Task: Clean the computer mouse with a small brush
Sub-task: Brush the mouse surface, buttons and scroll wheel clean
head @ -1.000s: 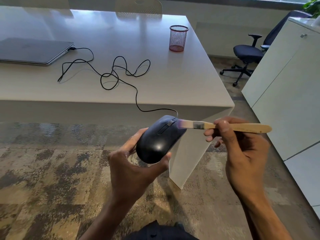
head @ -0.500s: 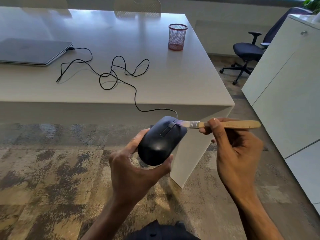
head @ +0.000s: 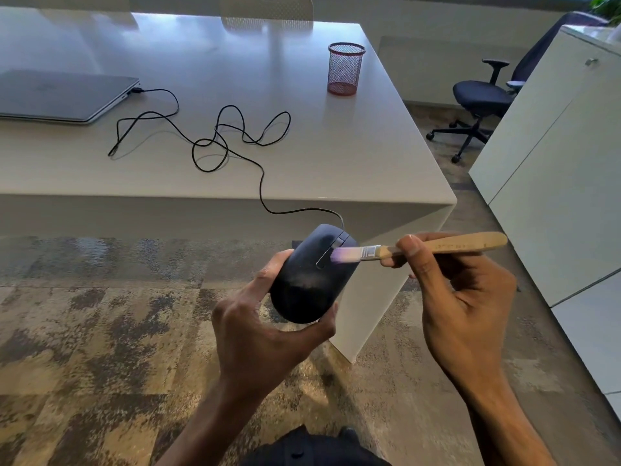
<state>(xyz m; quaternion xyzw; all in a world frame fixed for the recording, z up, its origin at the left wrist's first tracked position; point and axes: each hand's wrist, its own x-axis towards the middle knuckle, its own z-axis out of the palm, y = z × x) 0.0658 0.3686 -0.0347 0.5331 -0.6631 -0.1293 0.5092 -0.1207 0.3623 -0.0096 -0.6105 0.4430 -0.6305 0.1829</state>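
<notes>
A black wired computer mouse [head: 307, 280] is held in the air in front of the white desk [head: 353, 163], gripped at its sides by my left hand [head: 262, 334]. My right hand [head: 460, 297] pinches a small brush [head: 420, 248] with a pale wooden handle and a metal ferrule. Its light bristles rest on the mouse's top, beside the scroll wheel slot. The mouse cable [head: 235, 142] runs up over the desk edge and lies in loose loops on the desk.
A closed grey laptop [head: 57, 95] lies at the desk's left with the cable plugged in. A red mesh pen cup [head: 345, 68] stands near the desk's far right. A black office chair [head: 484, 99] and white cabinets [head: 554, 169] are to the right. Patterned carpet lies below.
The brush has slid left, from the mouse's front right edge onto its top by the scroll wheel. My left hand keeps the mouse almost still.
</notes>
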